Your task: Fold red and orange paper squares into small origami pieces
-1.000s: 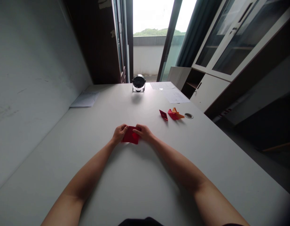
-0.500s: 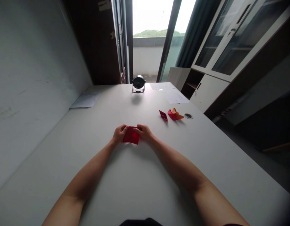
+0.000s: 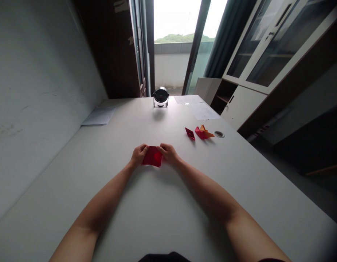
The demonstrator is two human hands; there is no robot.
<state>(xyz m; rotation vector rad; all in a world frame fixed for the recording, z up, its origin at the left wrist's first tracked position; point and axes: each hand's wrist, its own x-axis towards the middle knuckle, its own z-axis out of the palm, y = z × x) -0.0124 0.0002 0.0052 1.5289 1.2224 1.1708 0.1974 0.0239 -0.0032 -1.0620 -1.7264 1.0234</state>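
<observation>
A square of folded red paper (image 3: pixel 152 156) is held up between my two hands, just above the white table. My left hand (image 3: pixel 138 154) pinches its left edge, thumb on the near face. On the opposite side, my right hand (image 3: pixel 169 153) grips the upper right corner between thumb and fingers. The fingers behind the sheet are hidden. To the right lie a small dark red folded paper piece (image 3: pixel 189 134) and a red and orange origami piece (image 3: pixel 203 133), both apart from my hands.
A round black device on a metal stand (image 3: pixel 161 96) is near the table's far edge. Papers (image 3: pixel 205 111) lie at the back right, with another stack (image 3: pixel 99 116) by the left wall. A cable hole (image 3: pixel 219 134) sits near the right edge of the white table (image 3: pixel 157 211).
My right thumb has drawn back slightly toward the red paper's upper right corner. The paper and my left hand stay almost in place.
</observation>
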